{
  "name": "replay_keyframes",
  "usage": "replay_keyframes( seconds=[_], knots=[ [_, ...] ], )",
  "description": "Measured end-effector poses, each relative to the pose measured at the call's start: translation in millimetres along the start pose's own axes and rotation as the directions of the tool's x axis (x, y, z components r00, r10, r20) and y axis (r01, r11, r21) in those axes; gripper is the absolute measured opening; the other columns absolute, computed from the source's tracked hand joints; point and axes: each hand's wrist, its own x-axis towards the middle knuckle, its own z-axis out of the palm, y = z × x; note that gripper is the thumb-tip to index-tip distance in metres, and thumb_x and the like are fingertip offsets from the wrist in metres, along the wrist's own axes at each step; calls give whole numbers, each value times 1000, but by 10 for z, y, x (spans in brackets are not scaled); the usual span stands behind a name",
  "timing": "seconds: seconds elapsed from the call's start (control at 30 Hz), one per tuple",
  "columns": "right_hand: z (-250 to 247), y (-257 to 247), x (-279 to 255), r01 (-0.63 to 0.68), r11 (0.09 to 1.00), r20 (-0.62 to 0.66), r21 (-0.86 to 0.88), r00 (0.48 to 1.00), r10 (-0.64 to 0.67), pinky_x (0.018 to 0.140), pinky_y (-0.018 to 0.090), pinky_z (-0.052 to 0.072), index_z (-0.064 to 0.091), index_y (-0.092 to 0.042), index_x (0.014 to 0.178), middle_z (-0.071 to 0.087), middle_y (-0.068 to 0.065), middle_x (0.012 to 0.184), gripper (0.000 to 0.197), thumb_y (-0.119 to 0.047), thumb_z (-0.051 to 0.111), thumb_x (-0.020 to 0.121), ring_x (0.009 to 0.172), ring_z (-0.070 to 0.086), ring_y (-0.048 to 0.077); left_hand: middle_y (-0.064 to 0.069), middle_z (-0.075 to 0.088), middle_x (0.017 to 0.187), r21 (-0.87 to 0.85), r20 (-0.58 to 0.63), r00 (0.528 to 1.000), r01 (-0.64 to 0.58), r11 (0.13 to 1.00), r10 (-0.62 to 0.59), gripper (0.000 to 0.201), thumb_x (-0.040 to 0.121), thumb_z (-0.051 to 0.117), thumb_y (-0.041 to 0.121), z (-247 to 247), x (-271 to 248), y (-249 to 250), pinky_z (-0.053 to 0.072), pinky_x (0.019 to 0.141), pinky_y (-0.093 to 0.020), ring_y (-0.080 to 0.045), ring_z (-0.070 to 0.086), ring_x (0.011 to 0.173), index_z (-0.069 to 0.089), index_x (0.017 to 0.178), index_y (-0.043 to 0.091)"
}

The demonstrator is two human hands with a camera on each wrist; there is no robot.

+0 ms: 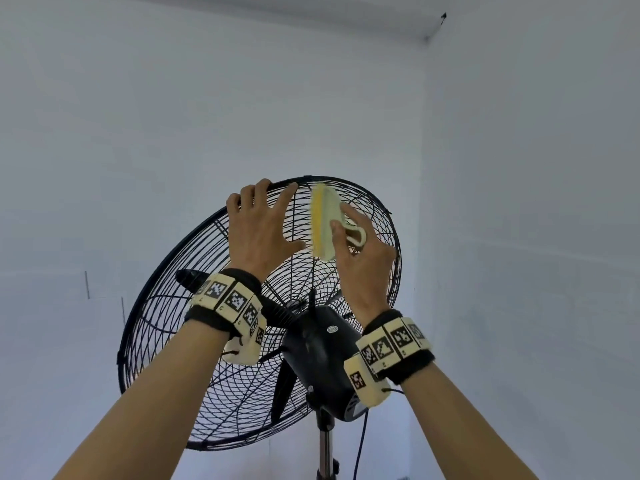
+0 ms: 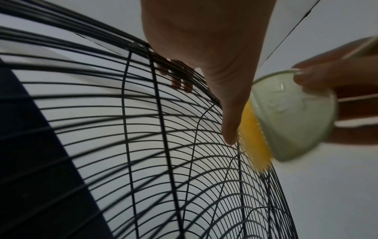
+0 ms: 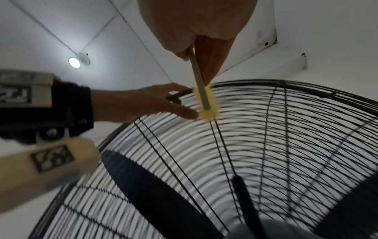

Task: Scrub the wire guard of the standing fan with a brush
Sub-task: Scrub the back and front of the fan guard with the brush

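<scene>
The standing fan's black wire guard (image 1: 166, 323) faces away from me, tilted up. My left hand (image 1: 258, 223) grips the guard's top rim, fingers curled over it and thumb spread across the wires; the fingertips (image 2: 180, 80) show through the wire guard (image 2: 143, 145). My right hand (image 1: 363, 265) holds a pale green brush (image 1: 323, 220) by its loop handle, just right of the left thumb. Its yellow bristles (image 2: 253, 137) press against the wires near the top. In the right wrist view the brush (image 3: 205, 103) stands edge-on against the guard (image 3: 286, 129), beside my left hand (image 3: 139, 103).
The black motor housing (image 1: 322, 358) sits on a metal pole (image 1: 325, 445), with a cable (image 1: 360, 441) hanging beside it. Dark blades (image 3: 155, 186) stand still inside the guard. White walls meet in a corner behind the fan, and a ceiling light (image 3: 74, 62) glows above.
</scene>
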Motion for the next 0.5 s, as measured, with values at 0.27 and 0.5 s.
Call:
replay_keyframes(
  seconds=[0.27, 0.5],
  knots=[
    [-11, 133, -116, -52, 999, 0, 6, 999, 52, 64, 0, 46, 70, -18, 124, 68, -13, 83, 25, -23, 67, 100, 72, 68, -3, -14, 41, 151, 35, 47, 999, -25, 999, 24, 112, 68, 82, 73, -27, -3, -85, 31, 113, -52, -36, 41, 135, 31, 160, 34],
    [46, 209, -336, -77, 997, 99, -18, 992, 78, 60, 3, 50, 65, -19, 130, 75, 6, 103, 28, -24, 62, 103, 74, 62, -16, -20, 42, 148, 14, 53, 999, -6, 1000, 5, 110, 68, 84, 69, -45, -27, -83, 30, 112, -51, -40, 42, 131, 33, 160, 33]
  ],
)
